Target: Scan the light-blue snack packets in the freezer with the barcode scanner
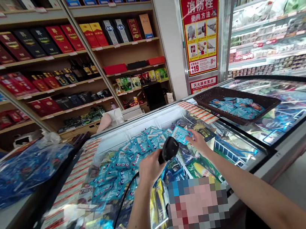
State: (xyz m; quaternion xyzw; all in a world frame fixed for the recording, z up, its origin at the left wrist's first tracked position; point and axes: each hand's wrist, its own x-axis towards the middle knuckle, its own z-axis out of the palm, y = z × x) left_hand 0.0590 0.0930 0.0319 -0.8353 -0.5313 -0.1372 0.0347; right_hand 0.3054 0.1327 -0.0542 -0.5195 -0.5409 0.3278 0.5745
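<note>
A black corded barcode scanner [169, 149] is gripped in my left hand [149, 167], its head tilted toward the right. Just beyond the scanner head, my right hand [197, 141] pinches a small light-blue packet [181, 134] by its right edge. Many similar blue packets [130, 155] lie in a loose pile on the glass top of the chest freezer, left of my hands. The scanner's black cord [122, 206] runs down past my left forearm. A dark brown tray [268, 105] at the right holds several more blue packets [237, 108].
Frozen goods in wire baskets [229, 151] show through the glass. A plastic-wrapped blue bundle [27, 170] lies at the left. Behind stand shelves [48, 58] of boxed goods, a red fire-hydrant sign [202, 33] and a refrigerated display [274, 29]. A pixelated patch covers the lower middle.
</note>
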